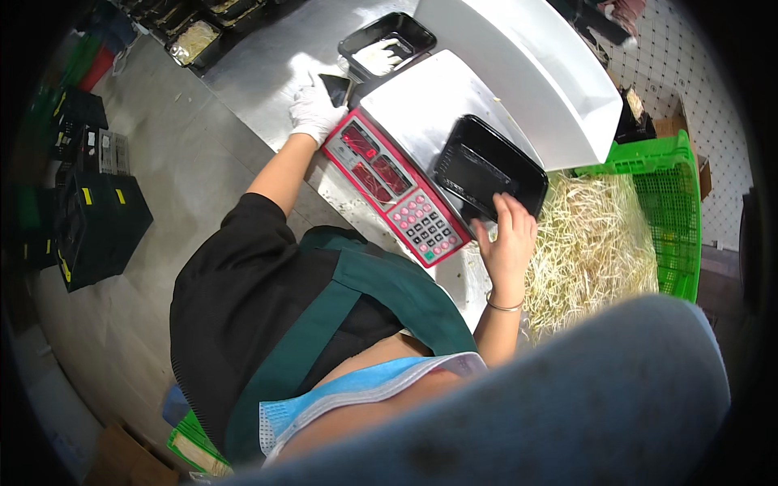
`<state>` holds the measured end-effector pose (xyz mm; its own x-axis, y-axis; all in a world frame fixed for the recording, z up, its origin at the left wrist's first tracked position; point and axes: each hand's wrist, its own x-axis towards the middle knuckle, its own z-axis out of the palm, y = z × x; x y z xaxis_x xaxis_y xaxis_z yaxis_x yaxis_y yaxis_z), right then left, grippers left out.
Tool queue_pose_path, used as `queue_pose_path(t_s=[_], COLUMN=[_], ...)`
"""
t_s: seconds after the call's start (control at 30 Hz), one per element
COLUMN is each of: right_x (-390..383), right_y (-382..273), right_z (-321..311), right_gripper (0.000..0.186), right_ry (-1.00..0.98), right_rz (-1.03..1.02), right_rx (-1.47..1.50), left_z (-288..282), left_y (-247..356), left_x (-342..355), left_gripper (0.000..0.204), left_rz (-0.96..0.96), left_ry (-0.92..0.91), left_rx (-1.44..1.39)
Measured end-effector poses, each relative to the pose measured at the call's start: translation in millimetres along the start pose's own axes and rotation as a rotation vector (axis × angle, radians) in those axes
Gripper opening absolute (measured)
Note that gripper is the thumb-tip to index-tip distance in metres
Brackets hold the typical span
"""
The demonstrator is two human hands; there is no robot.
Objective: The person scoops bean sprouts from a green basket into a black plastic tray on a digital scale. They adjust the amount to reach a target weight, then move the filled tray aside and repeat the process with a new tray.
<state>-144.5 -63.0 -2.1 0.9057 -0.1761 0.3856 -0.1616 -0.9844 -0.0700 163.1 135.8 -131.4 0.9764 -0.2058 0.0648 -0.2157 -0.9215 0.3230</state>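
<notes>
The black tray [491, 166] on the scale [413, 146] is seemingly being positioned, right hand [509, 243] at its near rim, left hand [314, 113] farther left, neither grip clearly tellable, next calling for gentle release.

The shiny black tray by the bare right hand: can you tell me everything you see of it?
The shiny black rectangular tray looks like plastic, with raised walls and rounded corners. Light glints off it. It looks empty and sits slantwise on the silver metal scale platform. The bare right hand seems to touch its near edge.
</notes>
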Motion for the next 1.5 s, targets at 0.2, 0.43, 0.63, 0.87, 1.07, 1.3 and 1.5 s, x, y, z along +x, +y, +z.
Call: queue_pose_path(t_s=[0.2,0.43,0.63,0.87,1.07,1.3,1.5], right_x=[-90,-160,-159,-151,-114,-28,-66], right_y=[130,199,122,183,162,56,66], right_z=[-42,83,64,-4,-134,-53,-87], right_gripper=[0.051,0.088,0.082,0.041,0.035,0.049,0.074], right_ry=[0.360,-0.228,-0.400,-0.039,-0.008,-0.399,-0.022], right_rz=[0.582,0.674,0.730,1.068,0.547,0.099,0.254], right_rx=[0.155,0.074,-0.173,0.694,0.760,0.337,0.427], left_z=[-88,-63,-32,-56,-47,-1,-14], left_y=[-36,67,144,202,249,249,213], left_x=[-34,-43,-64,-141,-142,-156,-120], left_gripper=[0.095,0.053,0.051,0.040,0.027,0.023,0.021], left_rz=[-0.129,0.762,0.333,0.074,0.625,0.869,0.549], left_ry=[0.025,0.004,-0.832,-0.434,-0.540,-0.586,-0.704], left_rx=[-0.284,-0.600,-1.504,-1.572,-1.226,-1.157,-1.535])
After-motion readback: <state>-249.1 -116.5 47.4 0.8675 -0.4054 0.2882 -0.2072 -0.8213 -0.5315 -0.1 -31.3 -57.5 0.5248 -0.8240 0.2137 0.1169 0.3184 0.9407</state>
